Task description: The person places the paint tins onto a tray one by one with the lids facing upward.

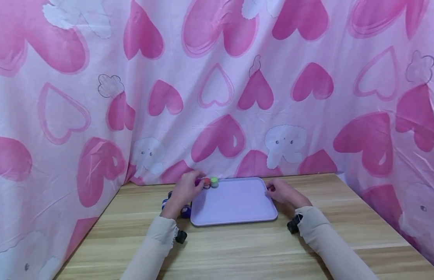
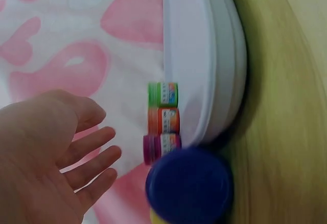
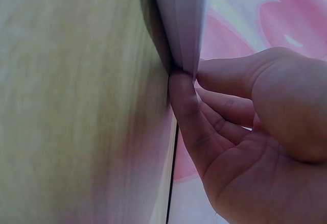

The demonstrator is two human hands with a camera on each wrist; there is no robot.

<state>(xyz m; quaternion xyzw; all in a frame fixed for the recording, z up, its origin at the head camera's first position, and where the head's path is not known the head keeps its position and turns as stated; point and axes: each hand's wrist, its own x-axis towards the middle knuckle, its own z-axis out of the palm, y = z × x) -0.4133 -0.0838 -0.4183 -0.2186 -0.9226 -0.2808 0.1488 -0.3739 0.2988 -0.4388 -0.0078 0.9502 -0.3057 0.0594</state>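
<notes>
A pale lilac tray (image 1: 234,204) lies on the table, and my right hand (image 1: 284,193) pinches its right edge. In the right wrist view the thumb (image 3: 230,76) is at the rim and the index finger reaches under the tray's side. My left hand (image 1: 183,191) hovers by the tray's back left corner, fingers loosely spread and holding nothing in the left wrist view. Beside it stand three small jars in a row on the tray: a purple jar (image 2: 162,149), an orange-red jar (image 2: 163,121) and a green jar (image 2: 163,95).
Several more jars, among them one with a dark blue lid (image 1: 186,212), stand left of the tray, partly hidden by my left arm. A pink heart-patterned curtain (image 1: 217,97) hangs round the back and sides of the wooden table (image 1: 238,249).
</notes>
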